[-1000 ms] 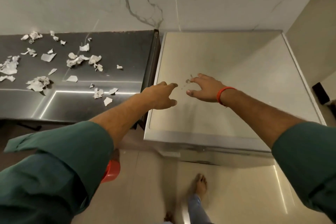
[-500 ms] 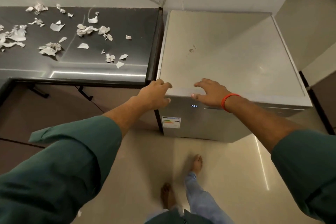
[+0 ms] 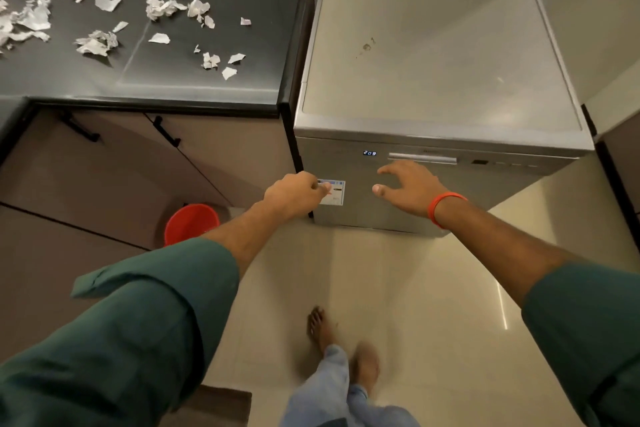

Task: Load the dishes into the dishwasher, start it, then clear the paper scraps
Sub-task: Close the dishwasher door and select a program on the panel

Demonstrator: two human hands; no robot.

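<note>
The silver dishwasher (image 3: pixel 440 55) stands shut at the right, its display (image 3: pixel 369 153) lit with digits. My right hand (image 3: pixel 408 188) hovers in front of the door just below the handle (image 3: pixel 422 159), fingers spread and holding nothing. Loosely curled and empty, my left hand (image 3: pixel 296 194) is at the door's left edge by the energy label (image 3: pixel 335 191). Several white paper scraps (image 3: pixel 162 7) lie scattered on the dark countertop (image 3: pixel 242 80) to the left. No dishes are in view.
A red bucket (image 3: pixel 190 222) stands on the floor beside the brown cabinet doors (image 3: pixel 131 163) under the counter. My bare feet (image 3: pixel 320 324) are on the pale tiled floor (image 3: pixel 433 305). A wall closes in the dishwasher's right side.
Both hands have dropped from the dishwasher's top, past its front edge, down in front of the door. I have stepped back, so the door front and the red bucket show.
</note>
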